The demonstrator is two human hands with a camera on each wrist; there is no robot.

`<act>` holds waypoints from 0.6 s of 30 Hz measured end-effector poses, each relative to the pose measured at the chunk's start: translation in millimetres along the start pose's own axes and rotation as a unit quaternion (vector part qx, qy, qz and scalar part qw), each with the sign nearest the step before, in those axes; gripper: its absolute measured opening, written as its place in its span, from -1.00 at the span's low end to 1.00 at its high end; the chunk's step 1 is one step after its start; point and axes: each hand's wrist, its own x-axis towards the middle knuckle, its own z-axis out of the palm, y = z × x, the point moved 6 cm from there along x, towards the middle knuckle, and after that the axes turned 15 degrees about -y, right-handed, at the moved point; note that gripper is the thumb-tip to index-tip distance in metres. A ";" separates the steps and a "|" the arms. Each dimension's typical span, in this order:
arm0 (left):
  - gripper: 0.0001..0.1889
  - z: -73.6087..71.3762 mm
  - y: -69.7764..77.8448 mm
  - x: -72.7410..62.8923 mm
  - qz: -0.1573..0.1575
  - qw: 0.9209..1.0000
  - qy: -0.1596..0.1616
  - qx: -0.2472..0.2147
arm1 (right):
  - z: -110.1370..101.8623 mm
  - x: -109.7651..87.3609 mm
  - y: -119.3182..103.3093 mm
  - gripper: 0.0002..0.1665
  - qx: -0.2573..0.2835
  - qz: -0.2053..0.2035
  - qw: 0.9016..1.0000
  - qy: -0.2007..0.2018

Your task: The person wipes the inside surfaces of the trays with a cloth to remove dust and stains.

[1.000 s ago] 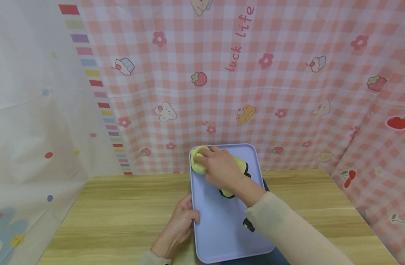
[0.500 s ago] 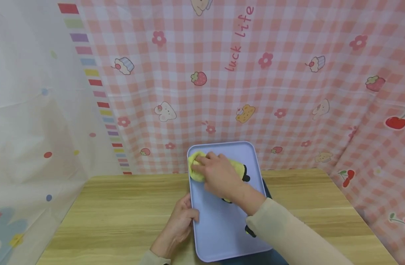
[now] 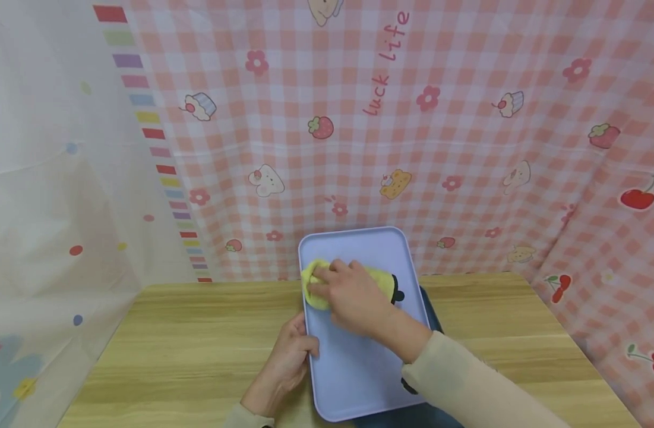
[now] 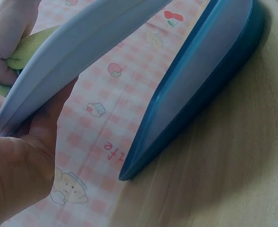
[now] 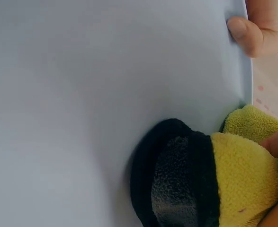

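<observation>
My left hand (image 3: 291, 353) grips the left rim of a lavender tray (image 3: 348, 386), thumb on the inner face and the other fingers behind it. The tray is held tilted up above the table. On its upper left part my right hand (image 3: 359, 300) presses a yellow cloth (image 3: 381, 280) with black edging, its fingers curled into the fabric. In the right wrist view the fuzzy cloth (image 5: 245, 175) lies against the tray's bare face, near the left thumb (image 5: 247, 35). The right hand hides the middle of the cloth.
A second tray with a dark blue rim (image 4: 240, 54) lies on the wooden table (image 3: 188, 351) behind the lavender one. Pink checked fabric (image 3: 284, 148) hangs at the table's back edge, and white fabric (image 3: 54, 196) hangs at the left.
My right hand has slid the cloth down along the tray's left side, away from the top corner. The tray's upper end has shifted slightly left; my left hand keeps its grip.
</observation>
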 end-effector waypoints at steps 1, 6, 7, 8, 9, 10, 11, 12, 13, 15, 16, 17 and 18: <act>-0.08 0.0 0.1 0.1 0.000 1.000 0.000 -0.001 | 0.6 -0.7 -0.7 -0.42 0.000 -0.001 1.000 0.000; -0.09 -0.4 0.1 -0.6 0.002 1.000 0.001 -0.006 | 3.1 -2.9 -3.8 -0.44 -0.009 -0.010 1.000 -0.004; -0.09 -0.5 0.1 -1.1 0.003 1.000 0.000 -0.006 | 3.3 -3.3 -4.1 -0.45 -0.015 -0.012 1.000 -0.003; -0.09 -0.6 0.1 -1.6 0.004 1.000 -0.001 -0.005 | 3.3 -3.8 -4.4 -0.45 -0.020 -0.015 1.000 -0.002; -0.09 -0.5 0.2 -2.0 0.005 1.000 -0.003 -0.005 | 2.7 -4.6 -4.6 -0.44 -0.024 -0.018 1.000 0.000; -0.09 -0.5 0.1 -2.1 0.005 1.000 -0.004 -0.005 | 2.3 -5.3 -4.5 -0.44 -0.029 -0.020 0.999 0.001; -0.08 -0.3 0.3 -2.3 0.005 1.000 -0.006 -0.004 | 1.8 -6.1 -4.1 -0.43 -0.034 -0.022 0.999 0.003; -0.08 -0.2 0.4 -2.5 0.005 1.000 -0.007 -0.003 | 1.4 -7.0 -3.4 -0.43 -0.039 -0.024 0.999 0.004; -0.08 0.1 0.5 -2.3 0.005 1.000 -0.009 -0.002 | 1.4 -7.8 -2.4 -0.43 -0.043 -0.024 0.999 0.003; -0.06 0.7 0.5 -1.7 0.005 1.000 -0.014 -0.001 | 1.2 -10.1 0.2 -0.43 -0.047 -0.023 0.999 0.001; -0.07 1.0 0.4 -1.3 0.005 1.000 -0.016 0.000 | 1.5 -11.0 1.6 -0.44 -0.047 -0.022 0.999 -0.001; -0.07 1.3 0.5 -1.2 0.006 1.000 -0.018 0.000 | 2.1 -12.0 3.1 -0.45 -0.048 -0.022 0.999 -0.004; -0.08 1.5 0.3 -1.0 0.006 1.000 -0.019 0.000 | 2.7 -12.9 4.6 -0.45 -0.047 -0.022 0.999 -0.007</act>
